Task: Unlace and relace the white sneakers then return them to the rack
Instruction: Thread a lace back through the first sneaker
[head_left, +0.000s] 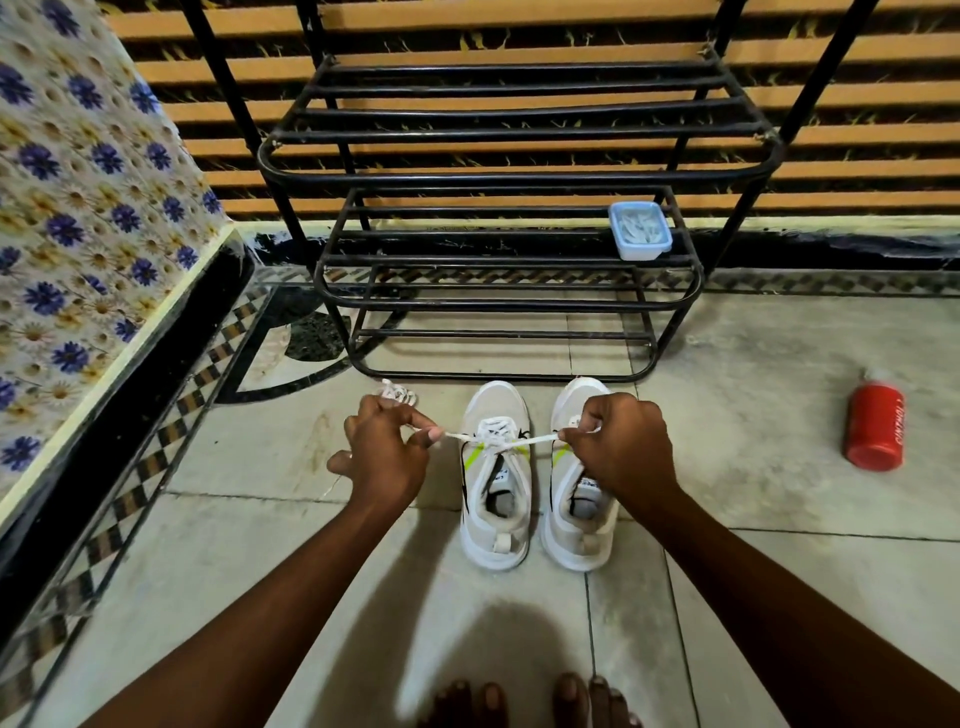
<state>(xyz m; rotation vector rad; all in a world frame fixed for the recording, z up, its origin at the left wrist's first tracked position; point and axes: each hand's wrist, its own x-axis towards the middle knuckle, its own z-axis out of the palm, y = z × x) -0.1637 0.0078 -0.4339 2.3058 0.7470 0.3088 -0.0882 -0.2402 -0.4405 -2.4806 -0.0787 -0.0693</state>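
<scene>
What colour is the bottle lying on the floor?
Red, with a white cap; the bottle shows clearly in the head view.

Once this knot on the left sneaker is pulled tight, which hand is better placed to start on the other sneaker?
Probably the right hand: it pinches the lace end directly above the right sneaker, hiding its tongue area. The left hand sits beyond the left sneaker, over bare floor.

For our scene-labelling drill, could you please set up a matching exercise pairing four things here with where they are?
Things:
1. box
2. bottle
3. lace
4. sneakers

Places:
A. lying on the floor, far right
B. pulled taut between both hands
C. on a rack shelf
D. standing on the floor before the rack

Pairs: 1-C, 2-A, 3-B, 4-D
</scene>
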